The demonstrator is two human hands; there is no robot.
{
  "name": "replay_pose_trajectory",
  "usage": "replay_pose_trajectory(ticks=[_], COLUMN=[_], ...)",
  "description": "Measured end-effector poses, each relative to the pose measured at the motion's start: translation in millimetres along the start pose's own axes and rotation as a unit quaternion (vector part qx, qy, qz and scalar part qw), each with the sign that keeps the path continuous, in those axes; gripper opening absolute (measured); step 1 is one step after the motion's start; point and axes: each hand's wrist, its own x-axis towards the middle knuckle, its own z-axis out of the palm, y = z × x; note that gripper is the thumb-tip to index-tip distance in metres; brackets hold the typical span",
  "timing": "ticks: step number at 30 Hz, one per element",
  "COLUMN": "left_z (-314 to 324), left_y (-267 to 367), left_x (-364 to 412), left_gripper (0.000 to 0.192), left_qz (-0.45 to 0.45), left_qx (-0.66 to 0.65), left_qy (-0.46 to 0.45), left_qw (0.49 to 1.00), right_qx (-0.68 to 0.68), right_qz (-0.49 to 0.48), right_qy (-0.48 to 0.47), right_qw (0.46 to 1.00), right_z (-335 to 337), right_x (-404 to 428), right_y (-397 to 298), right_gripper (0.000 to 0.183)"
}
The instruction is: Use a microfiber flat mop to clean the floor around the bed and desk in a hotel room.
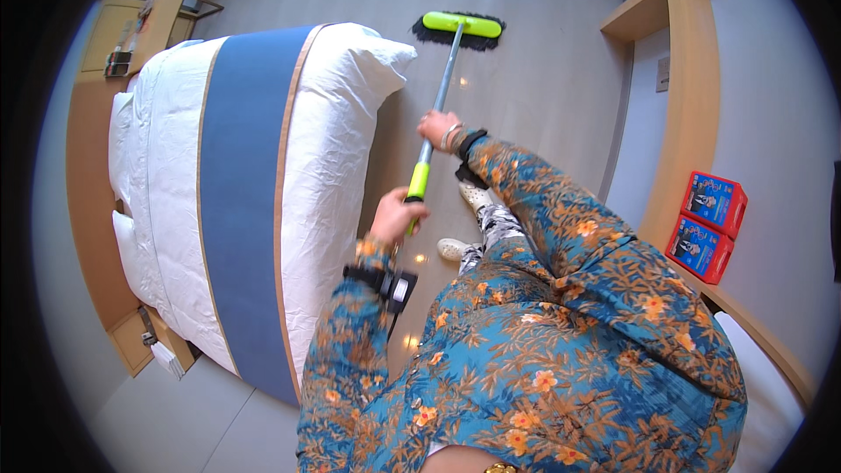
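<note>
A long-handled floor brush with a lime-green head and black bristles rests on the floor ahead of me. Its pole is grey metal, with a lime-green grip at my end. My right hand is closed around the metal part of the pole, partway down. Lower on the handle, my left hand grasps the black and green end of the grip. The pole slants up and slightly right towards the brush head, which lies beyond the corner of the bed.
A blue runner crosses the white bedding. Along the right wall runs a wooden desk or shelf bearing two red and blue boxes. Bedside tables flank the bed. Glossy floor stretches between bed and desk.
</note>
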Motion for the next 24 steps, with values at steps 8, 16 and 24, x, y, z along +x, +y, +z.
replay_pose_trajectory(ticks=[8,16,24], left_z=[9,6,12], left_y=[4,-57,-230], left_x=[23,-63,-276], left_gripper=[0.016,0.018,0.019], left_qz=[-0.105,-0.114,-0.171], left_qx=[-0.204,-0.295,-0.324], left_qy=[-0.096,-0.084,0.033], left_qw=[0.968,0.945,0.930], right_qx=[0.085,0.025,0.026], right_qz=[0.083,-0.024,-0.214], right_qy=[-0.033,-0.071,-0.102], right_qw=[0.992,0.997,0.971], right_z=[5,42,138], right_x=[-1,-16,-129], right_y=[6,-33,-238], right_gripper=[0.026,0.025,0.019])
